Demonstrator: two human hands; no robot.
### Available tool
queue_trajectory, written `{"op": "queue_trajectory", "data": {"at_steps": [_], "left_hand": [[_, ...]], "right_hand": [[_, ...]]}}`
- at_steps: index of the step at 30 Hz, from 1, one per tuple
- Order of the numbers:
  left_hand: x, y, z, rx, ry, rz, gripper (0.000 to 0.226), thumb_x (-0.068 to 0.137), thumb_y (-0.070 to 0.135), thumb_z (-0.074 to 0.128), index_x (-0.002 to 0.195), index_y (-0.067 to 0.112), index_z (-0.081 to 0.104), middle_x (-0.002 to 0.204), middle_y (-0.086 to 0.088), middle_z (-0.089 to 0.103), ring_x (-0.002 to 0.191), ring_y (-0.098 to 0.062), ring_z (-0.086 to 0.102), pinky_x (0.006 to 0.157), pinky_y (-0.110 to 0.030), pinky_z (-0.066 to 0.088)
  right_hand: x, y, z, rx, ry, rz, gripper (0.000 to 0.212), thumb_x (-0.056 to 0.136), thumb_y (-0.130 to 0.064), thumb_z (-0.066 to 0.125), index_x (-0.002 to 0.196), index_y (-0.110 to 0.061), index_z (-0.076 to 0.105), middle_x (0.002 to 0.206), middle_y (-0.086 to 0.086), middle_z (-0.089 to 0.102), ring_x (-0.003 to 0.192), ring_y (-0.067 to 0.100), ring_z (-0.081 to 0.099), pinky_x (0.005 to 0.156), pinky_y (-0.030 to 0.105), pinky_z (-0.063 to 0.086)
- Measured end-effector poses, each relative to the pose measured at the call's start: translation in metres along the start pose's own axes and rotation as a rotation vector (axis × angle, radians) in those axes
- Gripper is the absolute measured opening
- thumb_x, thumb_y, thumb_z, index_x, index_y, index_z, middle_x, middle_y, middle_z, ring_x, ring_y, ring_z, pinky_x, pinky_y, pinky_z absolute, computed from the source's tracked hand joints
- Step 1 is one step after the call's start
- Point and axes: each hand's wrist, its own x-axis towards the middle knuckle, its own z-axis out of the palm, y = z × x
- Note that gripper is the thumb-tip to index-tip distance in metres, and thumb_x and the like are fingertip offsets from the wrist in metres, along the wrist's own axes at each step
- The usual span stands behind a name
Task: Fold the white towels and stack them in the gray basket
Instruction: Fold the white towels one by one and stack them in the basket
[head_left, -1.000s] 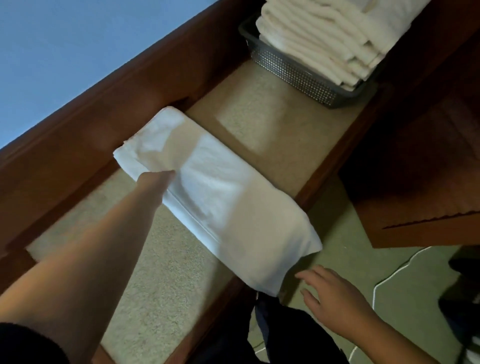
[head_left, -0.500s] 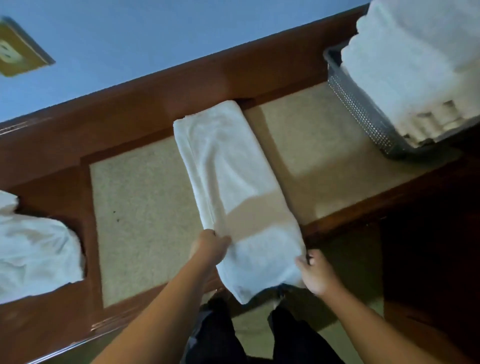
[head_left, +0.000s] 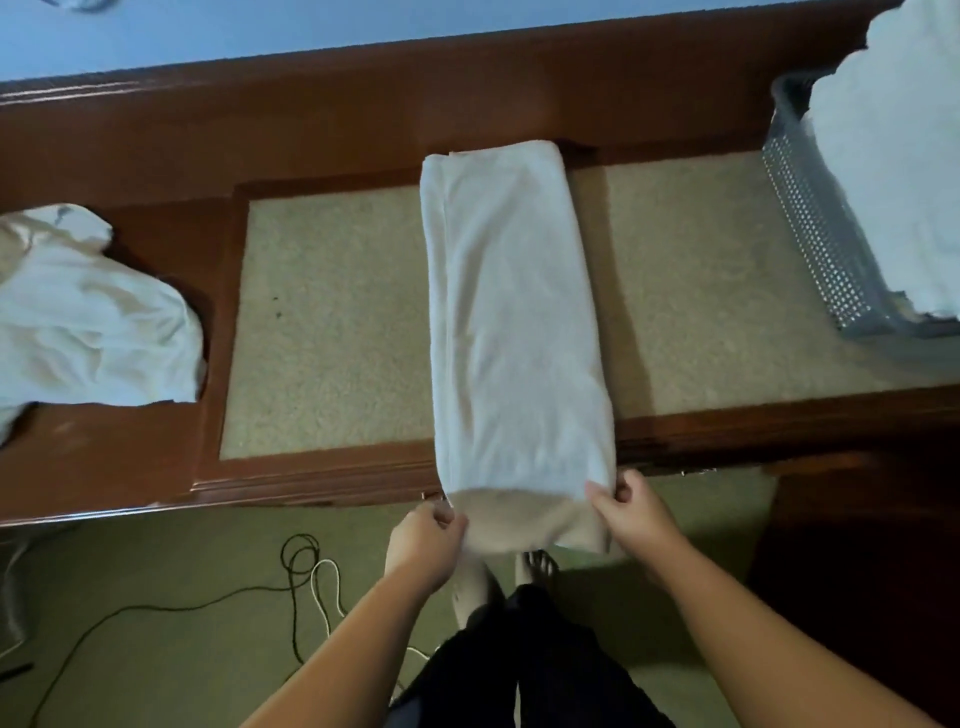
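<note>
towel (head_left: 511, 322) folded long is lying mid-frame on the wooden table (head_left: 311, 478), long axis running top to bottom, near end hanging off the edge. left hand (head_left: 423, 540) and right hand (head_left: 636, 517) are pinching its near corners. gray basket (head_left: 810, 228) is sitting at upper right, beige surface lying bare on both sides.
</note>
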Motion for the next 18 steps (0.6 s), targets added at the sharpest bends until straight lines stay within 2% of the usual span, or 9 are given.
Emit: {"op": "queue_trajectory", "data": {"at_steps": [1,3,6,8,9,11,13,15,18], "left_hand": [[0.001,-0.005,0.004,-0.032,-0.009,-0.017,0.018,0.093,0.045,0.07,0.097,0.029,0.064,0.092,0.011,0.066,0.101,-0.022,0.066,0.089,-0.036,0.054],[0.003,-0.009,0.011,-0.128,-0.028,-0.056,0.05,0.083,0.059,0.075,0.117,0.026,0.059,0.11,0.007,0.067,0.112,-0.024,0.063,0.096,-0.041,0.054],[0.004,0.002,0.011,-0.443,-0.111,-0.167,0.117,0.062,0.077,0.083,0.151,0.016,0.038,0.144,-0.003,0.057,0.128,-0.027,0.056,0.109,-0.049,0.048],[0.003,0.013,0.006,-0.568,-0.162,-0.207,0.138,0.059,0.079,0.085,0.162,0.014,0.02,0.16,-0.008,0.041,0.143,-0.032,0.045,0.118,-0.052,0.038],[0.0,0.019,0.004,-0.588,-0.205,-0.214,0.141,0.06,0.078,0.085,0.164,0.013,0.016,0.163,-0.008,0.037,0.146,-0.032,0.041,0.119,-0.053,0.033],[-0.004,0.026,0.003,-0.651,-0.271,-0.224,0.135,0.055,0.077,0.088,0.159,0.014,0.029,0.153,-0.001,0.048,0.137,-0.026,0.049,0.115,-0.049,0.034],[-0.011,0.029,0.0,-0.75,-0.289,-0.211,0.098,0.065,0.064,0.089,0.14,0.015,0.051,0.127,0.006,0.064,0.112,-0.014,0.061,0.103,-0.04,0.039],[-0.017,0.026,0.002,-0.806,-0.256,-0.194,0.071,0.074,0.047,0.09,0.128,0.013,0.061,0.113,0.002,0.075,0.101,-0.019,0.071,0.092,-0.04,0.053],[-0.038,0.02,-0.005,-0.819,-0.256,-0.165,0.063,0.072,0.036,0.091,0.122,0.009,0.064,0.104,-0.005,0.08,0.094,-0.026,0.077,0.085,-0.043,0.063]], "right_hand": [[0.001,0.003,0.001,-0.011,-0.005,-0.001,0.031,0.095,-0.038,0.071,0.116,-0.019,0.058,0.108,-0.001,0.071,0.095,0.017,0.069,0.077,0.039,0.058],[0.003,0.011,0.001,-0.05,-0.042,-0.005,0.03,0.095,-0.036,0.072,0.115,-0.018,0.06,0.108,-0.001,0.071,0.095,0.017,0.069,0.07,0.033,0.054],[0.003,0.021,-0.001,-0.023,-0.126,0.015,0.029,0.095,-0.037,0.073,0.114,-0.015,0.068,0.104,0.003,0.076,0.094,0.023,0.073,0.076,0.04,0.06],[0.0,0.023,-0.002,0.068,-0.163,0.026,0.032,0.095,-0.035,0.074,0.115,-0.011,0.07,0.103,0.005,0.078,0.095,0.025,0.075,0.085,0.046,0.062],[-0.002,0.024,-0.003,0.096,-0.17,0.024,0.032,0.095,-0.034,0.074,0.116,-0.01,0.07,0.103,0.005,0.079,0.096,0.024,0.076,0.09,0.049,0.061],[-0.008,0.023,-0.006,0.161,-0.196,0.02,0.032,0.096,-0.028,0.073,0.121,-0.009,0.068,0.107,0.005,0.079,0.1,0.024,0.076,0.095,0.051,0.059],[-0.019,0.018,-0.008,0.286,-0.24,0.034,0.033,0.097,-0.019,0.071,0.127,-0.006,0.063,0.112,0.009,0.078,0.103,0.026,0.075,0.095,0.048,0.059],[-0.035,0.009,-0.014,0.392,-0.265,0.046,0.035,0.095,-0.015,0.073,0.126,-0.004,0.062,0.113,0.012,0.077,0.103,0.029,0.075,0.093,0.048,0.06],[-0.058,-0.007,-0.03,0.378,-0.236,-0.031,0.074,0.065,-0.048,0.093,0.122,-0.01,0.067,0.111,0.008,0.078,0.102,0.028,0.076,0.093,0.047,0.059]]}}
